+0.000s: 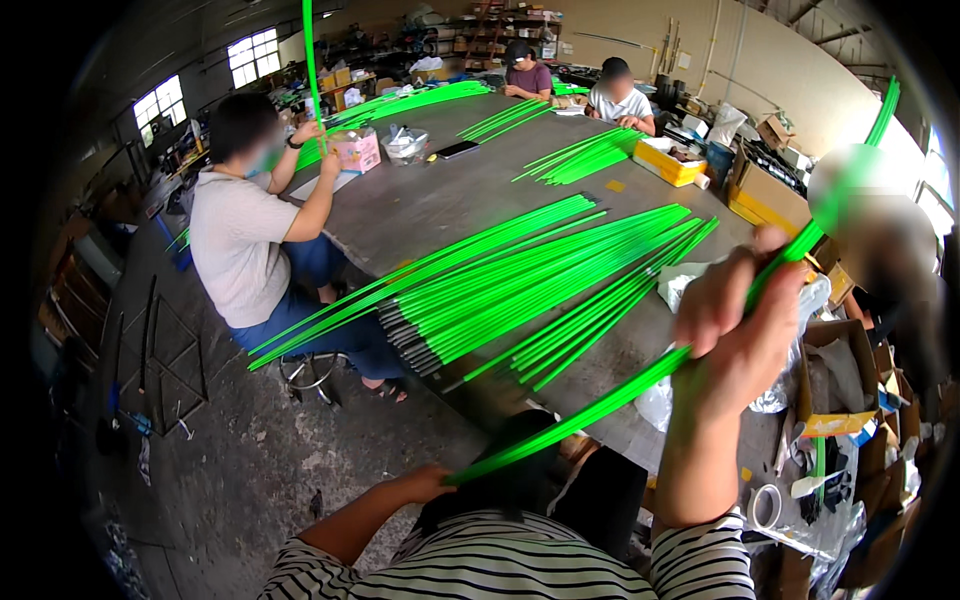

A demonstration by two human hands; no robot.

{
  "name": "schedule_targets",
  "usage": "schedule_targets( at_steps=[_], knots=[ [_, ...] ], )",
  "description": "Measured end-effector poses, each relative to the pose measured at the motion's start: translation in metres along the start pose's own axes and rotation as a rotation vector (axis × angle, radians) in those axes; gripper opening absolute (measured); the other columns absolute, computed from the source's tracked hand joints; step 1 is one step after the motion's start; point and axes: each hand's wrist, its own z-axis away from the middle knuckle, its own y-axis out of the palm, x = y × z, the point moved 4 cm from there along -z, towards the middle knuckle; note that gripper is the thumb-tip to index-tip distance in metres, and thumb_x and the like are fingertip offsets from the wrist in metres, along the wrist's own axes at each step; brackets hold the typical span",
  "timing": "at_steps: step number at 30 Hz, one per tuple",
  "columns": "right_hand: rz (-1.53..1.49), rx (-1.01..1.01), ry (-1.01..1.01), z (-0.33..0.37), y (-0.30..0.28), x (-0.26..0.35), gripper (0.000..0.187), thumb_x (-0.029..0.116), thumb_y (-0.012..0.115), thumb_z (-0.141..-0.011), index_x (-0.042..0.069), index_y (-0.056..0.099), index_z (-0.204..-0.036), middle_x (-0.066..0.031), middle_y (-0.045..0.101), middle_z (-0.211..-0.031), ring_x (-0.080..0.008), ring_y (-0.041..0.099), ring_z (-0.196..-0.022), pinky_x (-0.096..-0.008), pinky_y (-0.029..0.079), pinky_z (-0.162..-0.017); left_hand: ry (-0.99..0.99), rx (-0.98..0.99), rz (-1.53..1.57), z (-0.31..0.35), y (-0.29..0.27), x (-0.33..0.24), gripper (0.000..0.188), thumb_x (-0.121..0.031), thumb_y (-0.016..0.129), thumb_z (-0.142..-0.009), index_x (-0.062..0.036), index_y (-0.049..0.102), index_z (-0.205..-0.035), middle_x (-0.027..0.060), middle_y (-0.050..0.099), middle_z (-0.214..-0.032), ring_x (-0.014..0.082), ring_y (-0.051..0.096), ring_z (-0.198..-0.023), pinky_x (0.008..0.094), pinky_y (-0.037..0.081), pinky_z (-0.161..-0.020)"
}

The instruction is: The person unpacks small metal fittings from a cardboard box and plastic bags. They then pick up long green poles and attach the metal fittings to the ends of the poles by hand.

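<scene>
A bundle of thin bright green rods point(590, 405) slants across my body, rising from lower left to upper right. Its lower end sits in my left hand point(425, 484), whose fingers are closed around it near my lap. Higher up, my right hand point(740, 325) is wrapped round the same bundle, raised over the table's right side and slightly blurred. Beyond my hands, a wide spread of green rods with black ends point(530, 280) lies on the grey table point(400, 215). A smaller group of loose green rods point(610, 315) fans out just left of my right hand.
A seated co-worker point(245, 215) at the left holds an upright green rod point(311, 70). Two more people sit across the table. A yellow box point(668, 163) stands at the back right. Nearer me on the right are an open carton point(840, 375), plastic bags and a tape roll point(765, 507).
</scene>
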Motion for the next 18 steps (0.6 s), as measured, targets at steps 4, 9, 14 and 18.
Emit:
schedule_targets(
  at_steps=[4, 9, 14, 18],
  knots=[
    [0.01, 0.518, 0.499, 0.085, 0.062, -0.08, 0.009, 0.005, 0.047, -0.092, 0.0, 0.055, -0.092, -0.0127, 0.064, -0.082, -0.0195, 0.064, -0.076, -0.0299, 0.051, -0.067, -0.058, -0.128, 0.077, -0.008, 0.015, 0.052, 0.032, -0.036, 0.058, -0.085, -0.0069, 0.063, -0.099, 0.0163, 0.064, -0.084, 0.0273, 0.062, -0.079, 0.0389, 0.046, -0.072],
    [0.573, 1.05, 0.556, 0.214, 0.039, -0.188, 0.011, 0.009, 0.053, -0.087, 0.003, 0.061, -0.092, -0.0137, 0.063, -0.086, -0.0317, 0.062, -0.073, -0.035, 0.05, -0.063, 0.059, -0.222, 0.158, -0.023, -0.001, 0.04, 0.033, -0.035, 0.061, -0.084, -0.0074, 0.061, -0.102, 0.0152, 0.061, -0.099, 0.0265, 0.058, -0.093, 0.037, 0.044, -0.085],
    [0.45, 0.888, 0.787, 0.226, 0.047, -0.199, 0.015, 0.015, 0.059, -0.085, 0.001, 0.06, -0.092, -0.0179, 0.062, -0.074, -0.0335, 0.061, -0.064, -0.0366, 0.048, -0.058, 0.241, -0.34, 0.198, 0.007, -0.037, -0.006, 0.033, -0.032, 0.062, -0.085, -0.0096, 0.057, -0.109, 0.0147, 0.05, -0.117, 0.0271, 0.048, -0.108, 0.0382, 0.037, -0.094],
    [0.405, 0.9, 0.789, 0.202, 0.058, -0.192, 0.012, 0.009, 0.061, -0.083, 0.003, 0.06, -0.094, -0.0173, 0.062, -0.077, -0.0316, 0.063, -0.068, -0.0347, 0.049, -0.059, 0.176, -0.313, 0.367, 0.014, -0.047, -0.015, 0.028, -0.026, 0.058, -0.088, -0.0072, 0.057, -0.108, 0.0117, 0.056, -0.11, 0.0228, 0.052, -0.104, 0.0362, 0.039, -0.092]
  ],
)
